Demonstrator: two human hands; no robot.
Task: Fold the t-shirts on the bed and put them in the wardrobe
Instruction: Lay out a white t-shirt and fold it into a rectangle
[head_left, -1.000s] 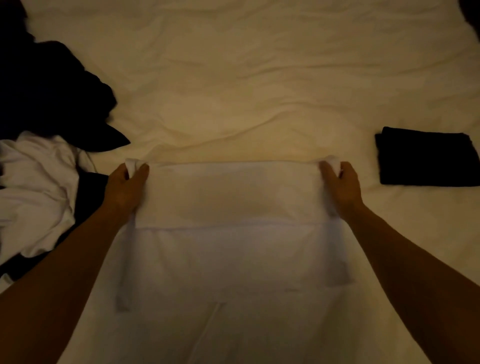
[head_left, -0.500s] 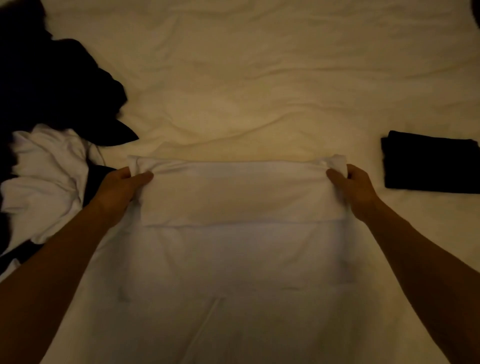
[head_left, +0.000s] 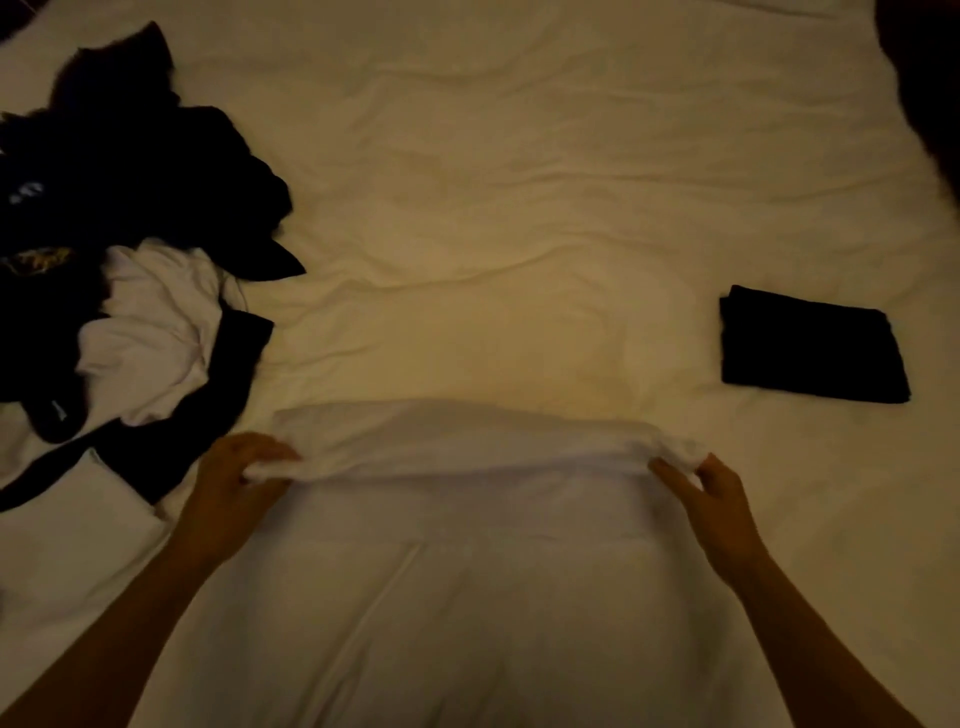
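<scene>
While both hands pinch its folded edge, left hand and right hand at opposite ends: white t-shirt, long axis crosswise on bed; beyond, unfolded pile left, folded black t-shirt right

Cream bed: white t-shirt, folded black t-shirt, clothes pile.

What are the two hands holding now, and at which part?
Both hold the white t-shirt: the left hand pinches its folded edge's left end, the right hand the right end.
</scene>
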